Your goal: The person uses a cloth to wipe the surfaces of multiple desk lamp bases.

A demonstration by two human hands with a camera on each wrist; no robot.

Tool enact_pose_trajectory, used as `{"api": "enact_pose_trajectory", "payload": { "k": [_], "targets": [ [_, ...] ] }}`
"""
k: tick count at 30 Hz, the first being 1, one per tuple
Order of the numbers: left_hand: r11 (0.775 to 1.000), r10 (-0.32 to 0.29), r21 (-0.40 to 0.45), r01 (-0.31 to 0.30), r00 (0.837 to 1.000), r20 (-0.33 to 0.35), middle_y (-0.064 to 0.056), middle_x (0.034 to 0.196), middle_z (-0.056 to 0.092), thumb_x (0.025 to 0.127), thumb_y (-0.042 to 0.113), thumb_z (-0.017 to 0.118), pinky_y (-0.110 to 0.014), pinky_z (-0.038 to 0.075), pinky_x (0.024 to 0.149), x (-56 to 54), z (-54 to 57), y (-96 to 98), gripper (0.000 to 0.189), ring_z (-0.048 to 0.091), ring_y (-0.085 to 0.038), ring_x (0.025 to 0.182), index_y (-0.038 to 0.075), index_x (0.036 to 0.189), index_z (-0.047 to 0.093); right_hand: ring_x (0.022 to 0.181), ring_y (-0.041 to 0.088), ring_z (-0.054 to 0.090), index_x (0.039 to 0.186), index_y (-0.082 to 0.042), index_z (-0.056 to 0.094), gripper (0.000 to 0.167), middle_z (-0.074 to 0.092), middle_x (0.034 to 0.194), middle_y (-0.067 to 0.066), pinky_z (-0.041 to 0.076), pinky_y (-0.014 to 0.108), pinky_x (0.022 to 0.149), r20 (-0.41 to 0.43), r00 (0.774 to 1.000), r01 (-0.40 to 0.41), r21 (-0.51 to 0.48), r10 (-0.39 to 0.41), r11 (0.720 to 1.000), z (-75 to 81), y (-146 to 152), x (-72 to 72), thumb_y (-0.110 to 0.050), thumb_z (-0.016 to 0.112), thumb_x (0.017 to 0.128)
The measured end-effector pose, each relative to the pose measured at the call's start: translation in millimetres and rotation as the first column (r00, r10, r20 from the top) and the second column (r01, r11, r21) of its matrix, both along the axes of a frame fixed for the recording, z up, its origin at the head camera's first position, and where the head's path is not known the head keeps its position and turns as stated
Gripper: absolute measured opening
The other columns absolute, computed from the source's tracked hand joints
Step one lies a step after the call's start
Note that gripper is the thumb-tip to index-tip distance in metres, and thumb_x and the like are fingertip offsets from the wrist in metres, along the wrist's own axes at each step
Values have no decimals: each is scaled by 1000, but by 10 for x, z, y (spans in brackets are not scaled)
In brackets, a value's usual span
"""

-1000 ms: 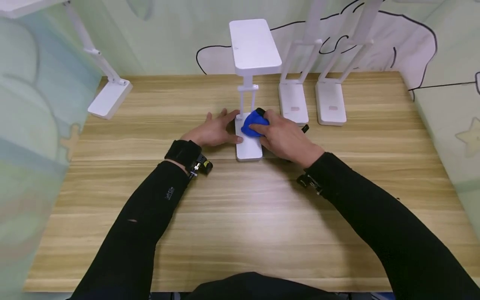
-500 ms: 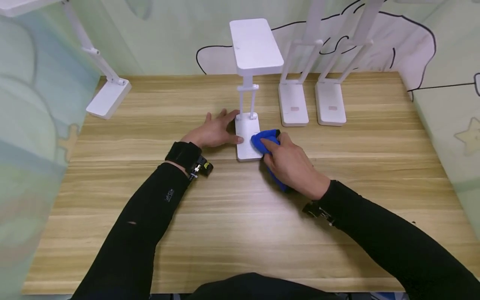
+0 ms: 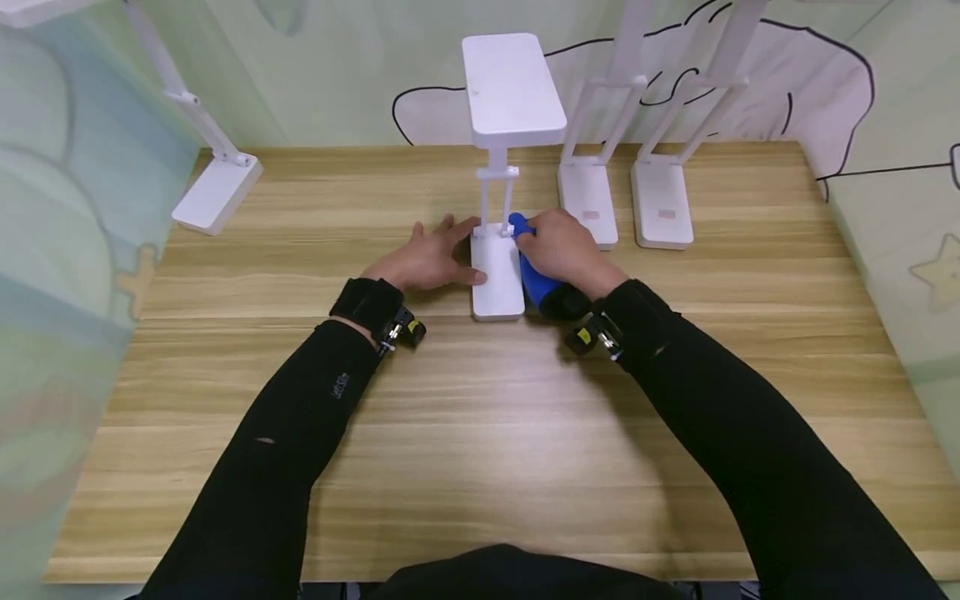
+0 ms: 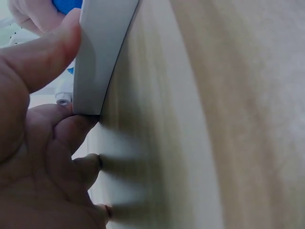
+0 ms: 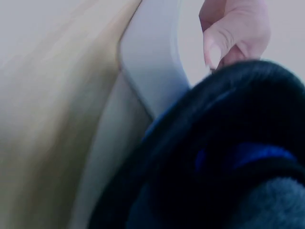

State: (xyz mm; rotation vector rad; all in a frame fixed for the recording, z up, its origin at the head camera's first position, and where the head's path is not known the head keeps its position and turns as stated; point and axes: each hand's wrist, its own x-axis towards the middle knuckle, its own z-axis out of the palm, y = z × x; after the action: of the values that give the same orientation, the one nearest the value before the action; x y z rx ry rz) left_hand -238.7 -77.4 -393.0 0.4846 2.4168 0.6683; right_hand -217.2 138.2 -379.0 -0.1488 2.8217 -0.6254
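A white desk lamp [image 3: 498,279] stands upright near the middle of the table, its flat rectangular head above its slim stem. My left hand [image 3: 429,258] grips the left side of its base, thumb on the near part and index finger by the back corner. In the left wrist view, that thumb [image 4: 52,52] lies against the base's edge. Bunched in my right hand [image 3: 564,248] is a blue cloth [image 3: 537,279] with black edging, held along the right side of the base near the stem's foot. The cloth's dark folds [image 5: 228,129] cover much of the right wrist view.
Two similar white lamps [image 3: 587,204] [image 3: 663,204] stand close by on the right, the nearer one just behind my right hand. Another white lamp [image 3: 217,196] is at the back left corner. A patterned wall [image 3: 330,75] borders the wooden table [image 3: 480,450] at the back and sides.
My right hand moved the cloth from the base's top toward its near right corner, then up along its right side. The left hand stayed in place.
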Motion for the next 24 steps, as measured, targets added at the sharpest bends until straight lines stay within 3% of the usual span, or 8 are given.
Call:
{"api": "enact_pose_trajectory", "payload": {
  "k": [5, 7, 9, 11, 13, 19, 22, 24],
  "targets": [
    [1000, -5, 8, 5, 1000, -10, -16, 168, 4, 87, 54, 70, -48, -18, 124, 0, -4, 0, 98, -4, -26, 157, 30, 161, 10, 62, 22, 47, 70, -8, 52, 30, 37, 65, 1, 33, 29, 55, -1, 998, -59, -107, 59, 992, -35, 99, 191, -22, 46, 95],
    [1000, -2, 8, 2, 1000, -11, -15, 168, 4, 87, 53, 70, -48, -18, 124, 4, 1, 2, 98, -5, -26, 157, 30, 161, 10, 64, 24, 52, 80, -5, 66, 27, 49, 66, 4, 38, 30, 57, -29, 995, -96, -114, 93, 989, -56, 127, 295, -20, 48, 94],
    [1000, 2, 6, -2, 1000, -9, -15, 168, 3, 87, 54, 70, -49, -17, 124, 7, 8, 5, 97, -5, -29, 157, 31, 161, 10, 79, 29, 61, 104, 1, 73, 33, 68, 83, 13, 48, 35, 68, -43, 992, -119, -105, 115, 987, -74, 153, 406, -19, 49, 93],
    [1000, 1, 0, -1, 1000, -13, -15, 168, 4, 87, 54, 69, -49, -16, 124, 7, 7, 12, 97, -4, -29, 157, 31, 160, 11, 95, 33, 62, 125, 2, 67, 42, 71, 112, 21, 51, 41, 80, -51, 991, -127, -85, 123, 988, -104, 169, 523, -19, 49, 93],
    [1000, 0, -3, 0, 1000, -16, -14, 168, 5, 87, 54, 69, -50, -15, 124, 6, 6, 19, 96, -4, -28, 157, 30, 160, 11, 106, 34, 59, 136, 1, 58, 48, 61, 133, 26, 52, 44, 87, -48, 992, -120, -69, 116, 990, -133, 175, 655, -21, 48, 94],
    [1000, -7, -14, 6, 1000, -19, -12, 168, 9, 88, 54, 69, -49, -15, 125, -3, 16, 28, 96, -4, -23, 158, 30, 160, 11, 84, 27, 57, 141, -2, 53, 50, 55, 122, 25, 52, 33, 62, -110, 988, -108, -36, 104, 993, -207, 152, 1074, -22, 46, 96],
    [1000, -5, -12, 5, 1000, -15, -12, 169, 8, 88, 54, 68, -49, -15, 125, -2, 28, 26, 96, -4, -23, 157, 29, 161, 10, 71, 22, 53, 134, 1, 60, 45, 55, 104, 21, 50, 30, 52, -260, 951, -165, 20, 165, 986, -257, 135, 1249, -19, 49, 94],
    [1000, -8, -7, 8, 1000, -12, -12, 168, 8, 88, 53, 68, -49, -15, 125, 2, 34, 18, 96, -5, -23, 157, 29, 161, 10, 65, 19, 49, 124, 2, 65, 39, 54, 92, 19, 49, 30, 48, -387, 892, -210, 107, 235, 972, -291, 115, 1341, -17, 52, 93]
  ]
}}
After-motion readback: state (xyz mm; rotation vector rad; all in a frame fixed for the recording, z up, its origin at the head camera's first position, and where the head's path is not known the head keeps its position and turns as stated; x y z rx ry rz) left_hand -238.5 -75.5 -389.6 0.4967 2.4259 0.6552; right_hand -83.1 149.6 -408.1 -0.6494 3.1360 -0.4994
